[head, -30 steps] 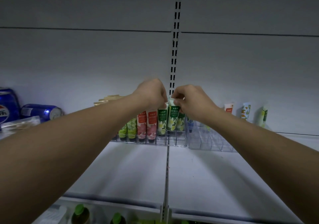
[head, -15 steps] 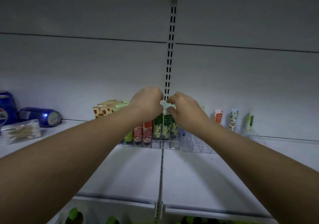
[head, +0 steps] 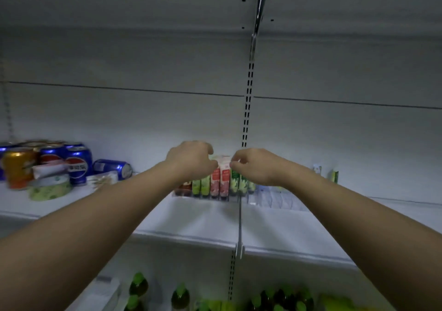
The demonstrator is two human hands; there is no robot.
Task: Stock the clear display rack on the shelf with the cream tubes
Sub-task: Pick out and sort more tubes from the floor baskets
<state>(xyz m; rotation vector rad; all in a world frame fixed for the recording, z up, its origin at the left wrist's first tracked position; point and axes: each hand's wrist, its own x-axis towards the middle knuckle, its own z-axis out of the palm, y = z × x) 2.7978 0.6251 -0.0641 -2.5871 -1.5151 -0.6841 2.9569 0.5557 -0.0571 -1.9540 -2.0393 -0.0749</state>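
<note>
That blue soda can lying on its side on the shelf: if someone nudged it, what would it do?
The blue soda can on its side would probably roll, since its round wall rests on the flat white shelf. Its metal skin looks smooth, so likely slippery to grip. Whether it is full or empty cannot be told.

This looks like a shop aisle. White metal shelving [head: 203,222] with a slotted upright [head: 247,109] fills the frame. Blue cola cans [head: 77,164] sit at the left, cream tubes [head: 220,181] stand in a clear display rack [head: 275,198] at the centre, and green-capped bottles [head: 138,284] line the shelf below.
</note>
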